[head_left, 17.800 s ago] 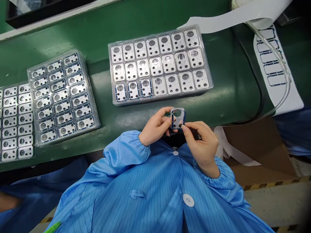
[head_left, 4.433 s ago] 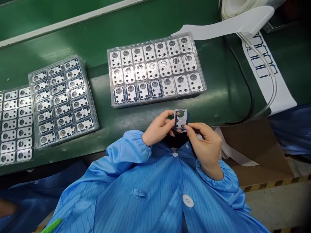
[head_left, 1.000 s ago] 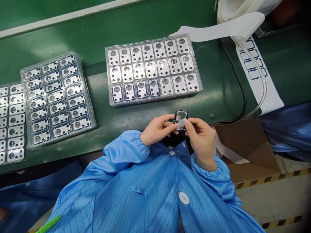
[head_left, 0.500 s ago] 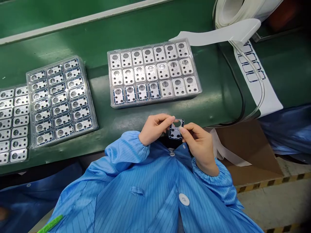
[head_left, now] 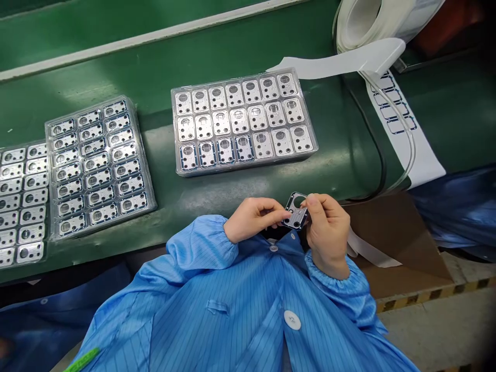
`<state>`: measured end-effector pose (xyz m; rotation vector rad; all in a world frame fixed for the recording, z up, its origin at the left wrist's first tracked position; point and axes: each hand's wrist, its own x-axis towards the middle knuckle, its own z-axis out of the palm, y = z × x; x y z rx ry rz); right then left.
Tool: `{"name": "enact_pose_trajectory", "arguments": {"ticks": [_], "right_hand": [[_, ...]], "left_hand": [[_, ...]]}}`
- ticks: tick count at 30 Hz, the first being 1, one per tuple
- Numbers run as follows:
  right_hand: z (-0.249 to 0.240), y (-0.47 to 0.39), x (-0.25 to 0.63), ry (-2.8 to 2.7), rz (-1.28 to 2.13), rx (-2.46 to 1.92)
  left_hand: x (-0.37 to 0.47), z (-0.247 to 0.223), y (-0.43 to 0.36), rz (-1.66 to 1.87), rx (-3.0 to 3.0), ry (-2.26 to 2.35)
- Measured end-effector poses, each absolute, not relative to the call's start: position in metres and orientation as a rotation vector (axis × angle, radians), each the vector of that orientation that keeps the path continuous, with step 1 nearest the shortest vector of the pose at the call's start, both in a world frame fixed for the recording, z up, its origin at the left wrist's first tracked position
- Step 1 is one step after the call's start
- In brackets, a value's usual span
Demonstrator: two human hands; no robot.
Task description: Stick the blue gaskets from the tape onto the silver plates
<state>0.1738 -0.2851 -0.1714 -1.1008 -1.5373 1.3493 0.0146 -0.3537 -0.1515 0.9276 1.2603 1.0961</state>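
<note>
Between my two hands a small silver metal plate (head_left: 296,211) with a blue-edged rim and round holes is held tilted, close to my chest. My left hand (head_left: 259,219) pinches its lower left side. On the right edge, the thumb and fingers of my right hand (head_left: 327,227) are closed. Beyond them on the green bench lies a clear tray (head_left: 248,164) of similar plates in three rows; several plates in the near row, at its left, have blue edging and the others shown there are plain silver.
Another tray (head_left: 152,199) of blue-edged plates lies left, beside a third tray (head_left: 45,206). At right are a white roll (head_left: 403,20), a backing strip (head_left: 426,165) with blue frames, a black cable (head_left: 382,160) and a cardboard box (head_left: 403,248). People's blue sleeves show at both sides.
The plate has tilted and shifted right. My left hand has moved down to its lower left, and my right hand has moved up along its right edge. The view has shifted slightly.
</note>
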Motion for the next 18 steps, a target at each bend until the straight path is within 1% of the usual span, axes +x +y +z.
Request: {"name": "enact_pose_trajectory", "arguments": {"ticks": [6, 10, 14, 16, 18], "right_hand": [[-0.173, -0.285, 0.174, -1.578, 1.320, -1.098], [-0.165, -0.287, 0.171, -1.697, 1.407, -1.045], [-0.163, -0.287, 0.171, -1.717, 1.515, -0.957], [-0.165, -0.284, 0.175, -1.640, 1.557, -0.893], [-0.169, -0.280, 0.183, -1.551, 1.534, -0.864]], "left_hand": [[0.004, -0.148, -0.356, 1.008, 0.981, 1.188], [-0.001, -0.138, -0.351, 1.056, 1.049, 1.297], [-0.013, -0.125, -0.335, 0.993, 1.264, 1.327], [-0.026, -0.119, -0.322, 1.020, 1.355, 1.417], [-0.042, -0.115, -0.305, 1.093, 1.424, 1.616]]}}
